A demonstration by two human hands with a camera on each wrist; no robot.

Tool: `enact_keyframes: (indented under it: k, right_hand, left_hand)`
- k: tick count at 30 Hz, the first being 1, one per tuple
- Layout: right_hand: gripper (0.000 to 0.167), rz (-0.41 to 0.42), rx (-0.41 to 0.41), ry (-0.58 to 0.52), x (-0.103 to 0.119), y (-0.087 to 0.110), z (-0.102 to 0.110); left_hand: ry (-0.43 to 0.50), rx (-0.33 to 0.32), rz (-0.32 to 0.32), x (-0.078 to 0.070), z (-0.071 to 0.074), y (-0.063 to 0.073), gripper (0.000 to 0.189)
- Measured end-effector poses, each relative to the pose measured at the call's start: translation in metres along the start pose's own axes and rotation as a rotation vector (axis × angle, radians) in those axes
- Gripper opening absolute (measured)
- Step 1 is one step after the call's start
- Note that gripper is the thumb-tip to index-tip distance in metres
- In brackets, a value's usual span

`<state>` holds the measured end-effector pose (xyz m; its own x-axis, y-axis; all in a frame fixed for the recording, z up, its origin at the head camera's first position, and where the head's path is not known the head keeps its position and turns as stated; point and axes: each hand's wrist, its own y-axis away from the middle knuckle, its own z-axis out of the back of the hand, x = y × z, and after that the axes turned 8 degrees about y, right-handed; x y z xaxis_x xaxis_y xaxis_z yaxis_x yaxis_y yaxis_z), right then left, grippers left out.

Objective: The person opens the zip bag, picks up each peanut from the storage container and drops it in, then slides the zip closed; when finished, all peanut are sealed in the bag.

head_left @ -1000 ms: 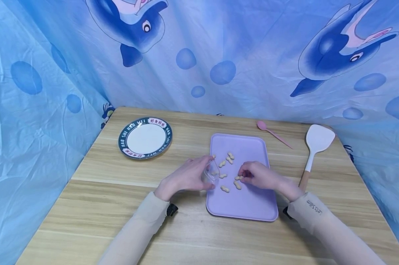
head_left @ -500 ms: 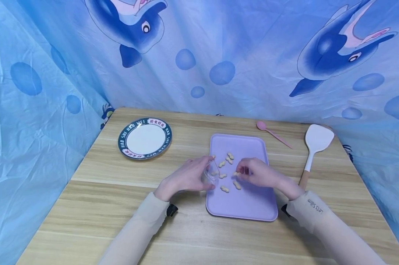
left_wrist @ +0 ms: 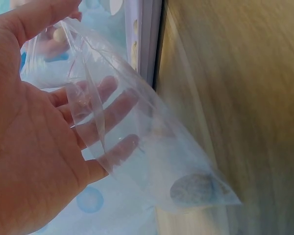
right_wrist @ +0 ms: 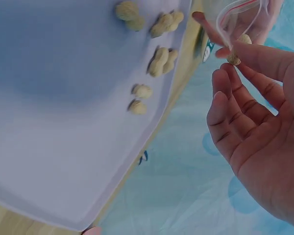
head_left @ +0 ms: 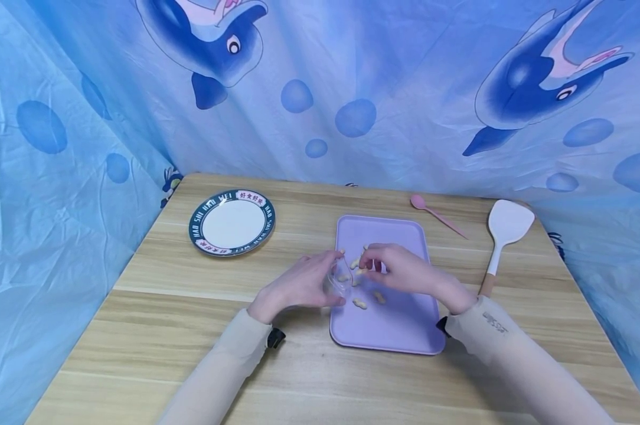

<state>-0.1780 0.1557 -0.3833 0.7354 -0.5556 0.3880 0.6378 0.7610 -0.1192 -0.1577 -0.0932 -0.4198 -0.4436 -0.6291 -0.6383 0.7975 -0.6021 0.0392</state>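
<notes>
My left hand (head_left: 309,282) holds a clear zip-lock bag (left_wrist: 147,147) at the left side of the purple tray (head_left: 394,333). The bag's mouth gapes toward the right hand, and its fingers show through the plastic. At the bottom corner lies a brownish, blurred lump (left_wrist: 192,189). My right hand (head_left: 405,273) pinches a peanut (right_wrist: 233,59) between thumb and fingertips, close to the bag's mouth with its red seal line. Several unshelled peanuts lie on the tray, among them one peanut (head_left: 359,304) near the left edge; the right hand partly covers others.
A white plate with a dark green rim (head_left: 232,222) stands at the back left. Behind the tray lies a pink spoon (head_left: 437,216). To the right is a white spatula (head_left: 503,230) with a wooden handle. A blue dolphin curtain (head_left: 320,118) hangs along the table's back.
My right hand has moved left and slightly away across the tray with the peanut, nearer to the bag. The left hand and the bag have stayed in place.
</notes>
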Motion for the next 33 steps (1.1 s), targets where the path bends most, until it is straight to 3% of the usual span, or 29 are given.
enact_keyframes:
  k: [13,33]
  right_hand:
    - [0.012,0.059,0.073,-0.028,0.012,-0.015,-0.005]
    - [0.02,0.004,0.088,-0.044,0.014,-0.014,-0.008]
  left_hand:
    - [-0.004,-0.006,-0.015,0.001,-0.001,0.0,0.096]
    - [-0.015,0.002,-0.002,0.002,-0.001,-0.001,0.095]
